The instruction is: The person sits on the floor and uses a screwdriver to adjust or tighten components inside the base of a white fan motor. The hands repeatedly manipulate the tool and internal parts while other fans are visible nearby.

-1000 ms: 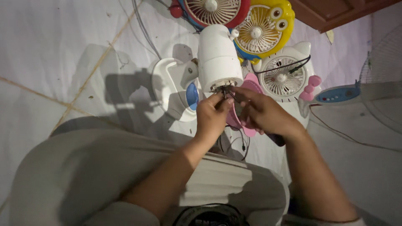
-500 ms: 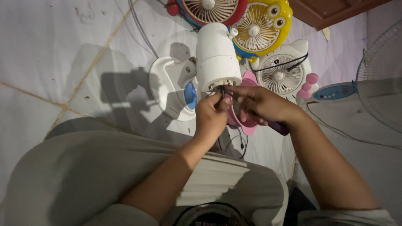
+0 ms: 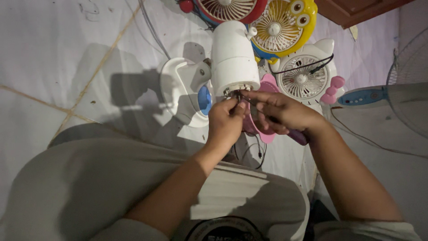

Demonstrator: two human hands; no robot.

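Note:
A white cylindrical fan motor housing (image 3: 232, 58) on a white stand base (image 3: 180, 96) stands on the floor in front of me. My left hand (image 3: 225, 125) pinches thin wires at the housing's open lower end. My right hand (image 3: 281, 111) grips a tool with a purple handle (image 3: 298, 136), its tip meeting the same spot. Both hands touch at the wires below the housing.
Small fans lie beyond: a red one (image 3: 225, 9), a yellow one with eyes (image 3: 278, 27), a white cat-shaped one with a pink bow (image 3: 307, 78). A large fan grille (image 3: 412, 85) and blue-panelled base (image 3: 363, 96) sit right. Loose cables (image 3: 256, 151) trail below my hands.
The view has shifted slightly and my hands have stayed at the housing's lower end, with small finger movements on the wires.

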